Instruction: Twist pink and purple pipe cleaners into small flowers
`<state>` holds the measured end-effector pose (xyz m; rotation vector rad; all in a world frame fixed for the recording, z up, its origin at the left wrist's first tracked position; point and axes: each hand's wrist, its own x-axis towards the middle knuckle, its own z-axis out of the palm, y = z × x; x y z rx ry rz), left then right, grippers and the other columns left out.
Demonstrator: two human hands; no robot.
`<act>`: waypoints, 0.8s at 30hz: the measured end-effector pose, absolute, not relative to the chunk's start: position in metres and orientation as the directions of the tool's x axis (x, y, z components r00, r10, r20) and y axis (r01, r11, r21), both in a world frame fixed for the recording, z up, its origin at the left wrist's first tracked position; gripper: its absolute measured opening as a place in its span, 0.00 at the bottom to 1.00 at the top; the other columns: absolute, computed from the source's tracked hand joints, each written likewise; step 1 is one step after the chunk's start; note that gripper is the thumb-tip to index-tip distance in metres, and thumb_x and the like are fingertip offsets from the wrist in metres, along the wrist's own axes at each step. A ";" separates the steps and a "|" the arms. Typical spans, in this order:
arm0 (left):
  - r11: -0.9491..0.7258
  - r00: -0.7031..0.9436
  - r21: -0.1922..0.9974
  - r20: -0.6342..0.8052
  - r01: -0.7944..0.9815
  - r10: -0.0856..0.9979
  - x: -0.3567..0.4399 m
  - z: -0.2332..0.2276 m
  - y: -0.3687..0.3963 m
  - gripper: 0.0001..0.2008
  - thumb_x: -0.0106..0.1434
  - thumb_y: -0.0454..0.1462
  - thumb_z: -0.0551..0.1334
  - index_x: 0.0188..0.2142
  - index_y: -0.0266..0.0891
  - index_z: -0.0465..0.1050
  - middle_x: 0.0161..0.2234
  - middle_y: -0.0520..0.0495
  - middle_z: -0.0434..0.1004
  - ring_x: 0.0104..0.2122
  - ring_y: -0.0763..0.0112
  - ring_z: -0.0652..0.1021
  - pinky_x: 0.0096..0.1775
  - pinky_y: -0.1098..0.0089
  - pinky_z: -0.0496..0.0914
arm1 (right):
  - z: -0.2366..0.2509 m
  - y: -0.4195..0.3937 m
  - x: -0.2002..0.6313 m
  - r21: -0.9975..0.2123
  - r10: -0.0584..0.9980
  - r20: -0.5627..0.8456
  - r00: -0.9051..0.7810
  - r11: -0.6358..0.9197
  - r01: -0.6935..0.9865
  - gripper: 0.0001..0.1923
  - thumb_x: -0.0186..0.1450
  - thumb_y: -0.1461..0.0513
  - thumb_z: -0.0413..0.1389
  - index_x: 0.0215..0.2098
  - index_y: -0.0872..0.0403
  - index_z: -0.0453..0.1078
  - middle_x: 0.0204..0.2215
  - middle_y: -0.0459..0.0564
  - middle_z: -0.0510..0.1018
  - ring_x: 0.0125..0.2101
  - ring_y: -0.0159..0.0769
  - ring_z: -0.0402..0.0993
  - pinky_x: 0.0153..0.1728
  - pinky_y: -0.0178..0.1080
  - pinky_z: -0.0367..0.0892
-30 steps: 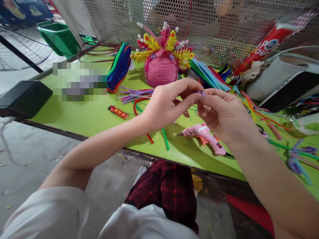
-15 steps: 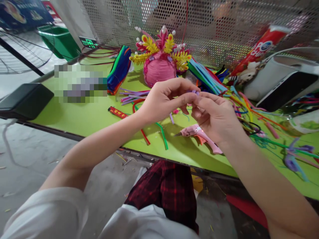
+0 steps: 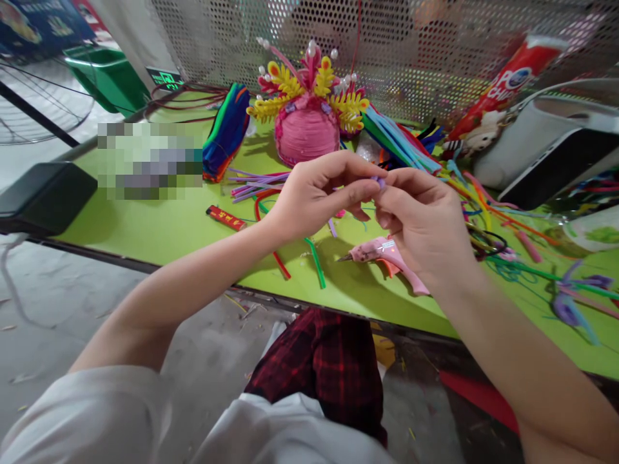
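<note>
We hold a small purple piece [image 3: 380,182] above the green table [image 3: 178,229], its shape mostly hidden by our fingers. Our left hand [image 3: 322,196] pinches it narrowly between thumb and forefinger; our right hand [image 3: 425,216] grips it from the three o'clock side, also closed to a pinch. From the piece, we see a pink glue gun [image 3: 371,250] at six o'clock, partly behind our right hand, a bent green stem [image 3: 317,263] at seven, purple stems [image 3: 251,187] at nine, and a pink headpiece [image 3: 308,136] with yellow fronds at ten.
</note>
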<state>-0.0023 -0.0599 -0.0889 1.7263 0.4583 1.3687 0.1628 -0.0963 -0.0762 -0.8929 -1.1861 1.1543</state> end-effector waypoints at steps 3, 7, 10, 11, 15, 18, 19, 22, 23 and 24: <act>-0.526 0.278 0.827 0.562 -0.197 0.779 0.001 -0.088 -0.064 0.14 0.63 0.49 0.71 0.39 0.41 0.81 0.32 0.58 0.83 0.29 0.79 0.85 0.29 0.80 0.82 | -0.077 -0.101 0.160 -0.936 0.936 0.350 0.044 0.352 -0.031 0.04 0.63 0.63 0.66 0.31 0.49 0.78 0.26 0.41 0.77 0.21 0.24 0.65 0.23 0.33 0.64; -0.475 0.281 0.863 0.504 -0.168 0.816 0.003 -0.086 -0.067 0.22 0.59 0.56 0.71 0.38 0.41 0.80 0.32 0.56 0.83 0.27 0.77 0.84 0.26 0.77 0.81 | -0.075 -0.108 0.163 -0.824 0.845 0.533 0.048 0.506 0.255 0.04 0.66 0.63 0.64 0.33 0.47 0.78 0.29 0.44 0.78 0.26 0.30 0.70 0.29 0.37 0.69; -0.385 0.337 0.902 0.431 -0.196 0.837 0.003 -0.085 -0.068 0.22 0.58 0.57 0.71 0.38 0.41 0.79 0.31 0.56 0.81 0.24 0.79 0.81 0.25 0.77 0.81 | -0.076 -0.107 0.172 -0.663 0.753 0.657 -0.039 0.601 0.447 0.05 0.69 0.61 0.62 0.36 0.46 0.79 0.33 0.46 0.78 0.30 0.32 0.71 0.35 0.39 0.71; -0.341 0.366 0.915 0.399 -0.215 0.840 0.003 -0.085 -0.068 0.22 0.59 0.56 0.71 0.38 0.41 0.79 0.30 0.56 0.81 0.23 0.80 0.80 0.25 0.78 0.81 | -0.077 -0.106 0.177 -0.603 0.726 0.683 -0.080 0.623 0.498 0.06 0.70 0.61 0.61 0.35 0.45 0.79 0.33 0.47 0.78 0.31 0.33 0.72 0.37 0.40 0.72; -0.140 0.490 0.952 0.263 -0.274 0.831 0.001 -0.082 -0.068 0.17 0.62 0.51 0.71 0.34 0.39 0.76 0.27 0.56 0.77 0.22 0.84 0.78 0.25 0.82 0.79 | -0.069 -0.094 0.195 -0.456 0.704 0.654 -0.277 0.659 0.597 0.05 0.69 0.57 0.64 0.34 0.43 0.80 0.34 0.48 0.80 0.36 0.36 0.75 0.46 0.42 0.72; -0.028 0.564 0.961 0.184 -0.274 0.805 -0.002 -0.077 -0.065 0.14 0.64 0.46 0.72 0.33 0.37 0.76 0.24 0.57 0.74 0.20 0.86 0.77 0.24 0.85 0.77 | -0.049 -0.088 0.203 -0.422 0.759 0.496 -0.422 0.635 0.647 0.05 0.61 0.55 0.71 0.34 0.42 0.81 0.33 0.45 0.82 0.32 0.35 0.74 0.46 0.44 0.73; -0.014 0.577 0.964 0.171 -0.266 0.799 -0.003 -0.075 -0.064 0.14 0.65 0.45 0.71 0.33 0.36 0.76 0.24 0.57 0.73 0.20 0.86 0.77 0.23 0.85 0.76 | -0.041 -0.087 0.205 -0.403 0.778 0.442 -0.447 0.618 0.675 0.04 0.61 0.54 0.70 0.34 0.42 0.82 0.31 0.45 0.82 0.30 0.35 0.72 0.46 0.44 0.73; -0.058 0.575 0.977 0.169 -0.207 0.801 -0.007 -0.069 -0.064 0.14 0.68 0.45 0.68 0.34 0.36 0.77 0.24 0.57 0.73 0.21 0.85 0.78 0.24 0.84 0.77 | -0.022 -0.086 0.208 -0.314 0.769 0.380 -0.514 0.630 0.710 0.02 0.62 0.55 0.68 0.31 0.41 0.82 0.26 0.43 0.80 0.27 0.34 0.72 0.44 0.44 0.74; -0.090 0.560 0.978 0.184 -0.191 0.808 -0.008 -0.068 -0.064 0.14 0.68 0.45 0.67 0.35 0.36 0.78 0.24 0.57 0.73 0.21 0.84 0.79 0.24 0.83 0.77 | -0.019 -0.086 0.208 -0.279 0.750 0.387 -0.536 0.649 0.708 0.02 0.63 0.55 0.67 0.32 0.40 0.83 0.26 0.42 0.81 0.28 0.34 0.73 0.44 0.44 0.74; -0.127 0.537 0.976 0.203 -0.176 0.819 -0.008 -0.067 -0.064 0.13 0.69 0.45 0.66 0.35 0.36 0.78 0.24 0.57 0.73 0.22 0.83 0.80 0.25 0.83 0.78 | -0.018 -0.086 0.207 -0.243 0.727 0.407 -0.554 0.670 0.701 0.02 0.64 0.55 0.66 0.33 0.39 0.83 0.27 0.42 0.82 0.29 0.34 0.75 0.43 0.43 0.74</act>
